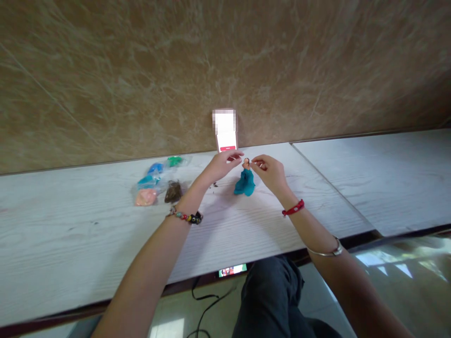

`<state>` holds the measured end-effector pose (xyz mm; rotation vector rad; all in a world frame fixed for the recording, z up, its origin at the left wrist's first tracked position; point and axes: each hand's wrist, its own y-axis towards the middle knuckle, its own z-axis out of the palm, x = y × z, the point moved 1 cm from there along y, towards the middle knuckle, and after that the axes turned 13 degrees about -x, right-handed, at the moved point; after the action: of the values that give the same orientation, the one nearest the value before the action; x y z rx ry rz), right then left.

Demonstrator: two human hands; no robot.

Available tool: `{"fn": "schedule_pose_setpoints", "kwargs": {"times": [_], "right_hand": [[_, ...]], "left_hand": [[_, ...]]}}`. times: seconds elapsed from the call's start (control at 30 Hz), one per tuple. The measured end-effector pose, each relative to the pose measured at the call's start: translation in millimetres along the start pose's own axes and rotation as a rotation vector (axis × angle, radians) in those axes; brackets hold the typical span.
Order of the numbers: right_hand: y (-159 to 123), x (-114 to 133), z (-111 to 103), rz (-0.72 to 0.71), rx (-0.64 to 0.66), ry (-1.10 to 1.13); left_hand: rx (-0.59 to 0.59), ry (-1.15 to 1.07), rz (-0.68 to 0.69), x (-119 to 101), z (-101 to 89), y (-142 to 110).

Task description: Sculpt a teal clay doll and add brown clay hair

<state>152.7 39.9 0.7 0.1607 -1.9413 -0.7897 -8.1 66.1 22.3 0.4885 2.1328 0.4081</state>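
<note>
A small clay figure (245,180) stands on the white table, with a wide teal skirt, a peach upper body and dark brown on its head. My left hand (224,165) is at the figure's left, its fingers stretched toward the head, the thumb apart from them. On the other side, my right hand (270,170) has its thumb and fingertips pinched together close beside the head. Whatever may be between those fingertips is too small to make out.
Left of my arms lie bags of peach clay (145,197), brown clay (173,192), teal clay (148,181), blue clay (155,168) and green clay (174,161). A lit phone (226,134) leans against the marbled wall (141,84). Small dark crumbs lie near my left wrist.
</note>
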Motion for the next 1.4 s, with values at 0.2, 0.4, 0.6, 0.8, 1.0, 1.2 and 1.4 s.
{"fn": "schedule_pose_setpoints", "kwargs": {"times": [0.2, 0.4, 0.6, 0.8, 1.0, 1.2, 1.4], "right_hand": [[-2, -2, 5, -0.050, 0.018, 0.018], [-1, -1, 5, -0.065, 0.038, 0.015], [0, 2, 3, -0.062, -0.018, 0.025], [1, 1, 6, -0.051, -0.018, 0.060], [1, 2, 5, -0.034, -0.011, 0.052], [2, -2, 4, -0.022, 0.035, 0.000], [-1, -3, 6, -0.128, -0.030, -0.061]], "left_hand": [[-0.097, -0.132, -0.036, -3, 12.6, -11], [-0.169, -0.112, -0.018, -3, 20.2, -17], [-0.226, -0.051, 0.032, -10, 23.6, -22], [-0.240, -0.023, 0.080, -11, 23.9, -22], [-0.256, -0.012, 0.070, -9, 23.6, -22], [-0.280, -0.023, 0.042, -7, 24.3, -21], [-0.279, -0.040, 0.045, -8, 24.9, -21]]}}
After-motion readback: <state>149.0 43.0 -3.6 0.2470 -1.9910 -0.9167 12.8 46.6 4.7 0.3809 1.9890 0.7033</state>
